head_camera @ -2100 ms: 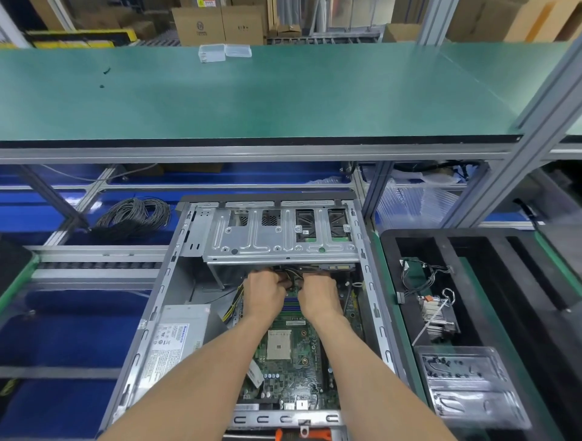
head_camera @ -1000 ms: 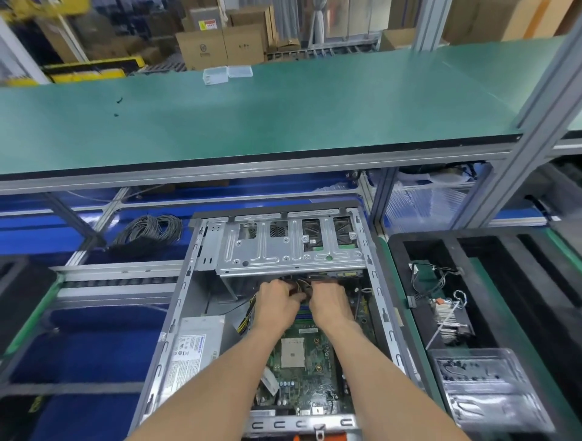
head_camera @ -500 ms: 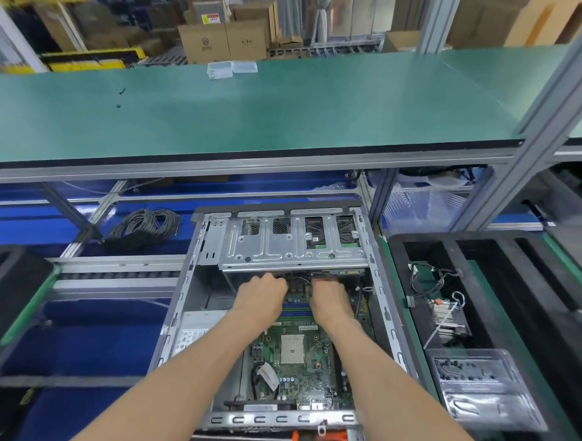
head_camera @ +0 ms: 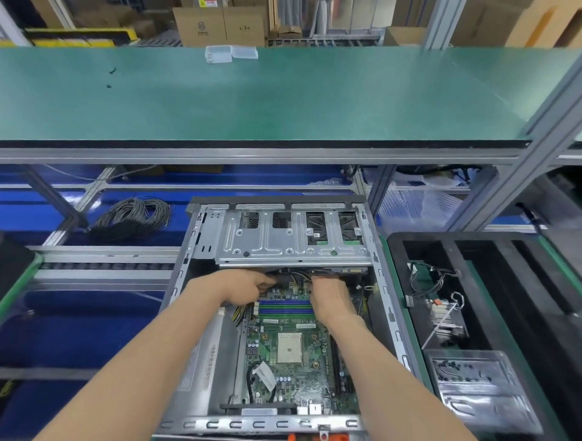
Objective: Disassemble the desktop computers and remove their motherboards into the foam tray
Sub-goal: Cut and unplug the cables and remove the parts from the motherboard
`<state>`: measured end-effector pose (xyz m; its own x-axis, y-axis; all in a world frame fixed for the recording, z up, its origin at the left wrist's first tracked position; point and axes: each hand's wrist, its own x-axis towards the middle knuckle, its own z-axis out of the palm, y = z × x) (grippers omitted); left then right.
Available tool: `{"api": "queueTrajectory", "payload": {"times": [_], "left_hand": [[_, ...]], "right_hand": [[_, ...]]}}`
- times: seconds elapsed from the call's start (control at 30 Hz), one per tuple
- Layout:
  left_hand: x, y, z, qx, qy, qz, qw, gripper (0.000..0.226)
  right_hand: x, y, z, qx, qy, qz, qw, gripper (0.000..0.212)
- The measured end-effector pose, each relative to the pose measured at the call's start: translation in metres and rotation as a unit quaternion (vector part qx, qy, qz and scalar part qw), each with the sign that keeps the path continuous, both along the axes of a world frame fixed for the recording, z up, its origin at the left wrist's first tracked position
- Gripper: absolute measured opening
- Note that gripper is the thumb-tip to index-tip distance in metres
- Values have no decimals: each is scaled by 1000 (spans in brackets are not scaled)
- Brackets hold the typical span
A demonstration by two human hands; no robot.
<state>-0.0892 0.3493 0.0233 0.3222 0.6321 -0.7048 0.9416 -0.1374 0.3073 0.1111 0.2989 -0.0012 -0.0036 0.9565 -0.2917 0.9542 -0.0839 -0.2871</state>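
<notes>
In the lower middle of the frame the computer case [head_camera: 277, 314] lies open so the motherboard [head_camera: 289, 352] faces up. The left hand [head_camera: 248, 288] pinches a dark connector; the right hand [head_camera: 330, 294] curls around cables [head_camera: 297, 278] beneath the drive cage [head_camera: 293, 236], probably to unplug them. The foam tray [head_camera: 491, 251] waits at right.

Little legible. Cardboard box [head_camera: 201, 26] behind bench: round printed logo with small line of print beneath, characters too small to read. Neighbouring box [head_camera: 244, 28]: small dark handling marks, unreadable. Yellow label [head_camera: 208, 3] at top edge: red print, cut off, unreadable. Motherboard [head_camera: 293, 374]: white silkscreen line below memory slots, illegible; white sticker [head_camera: 264, 376] on cable, print blurred. Power supply label [head_camera: 201, 362]: text rows, blurred.
</notes>
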Motion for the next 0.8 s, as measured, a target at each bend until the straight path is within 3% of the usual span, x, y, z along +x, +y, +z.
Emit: {"api": "queueTrajectory", "payload": {"times": [0.13, 0.37, 0.5, 0.63, 0.8], "left_hand": [[-4, 4, -9, -26, -60, 70, 995, 67], [-2, 6, -10, -13, -48, 35, 998, 64], [-3, 4, -5, -50, -80, 62, 994, 65], [-5, 1, -1, -69, -102, 80, 989, 66], [-4, 1, 0, -57, -85, 56, 993, 68]], "right_hand": [[1, 3, -4, 5, -19, 19, 1000, 28], [1, 3, -2, 31, -38, 59, 997, 18], [4, 5, -5, 23, -17, 49, 998, 16], [9, 4, -13, -5, 22, 0, 1000, 25], [9, 5, -12, -6, 14, 9, 1000, 35]]}}
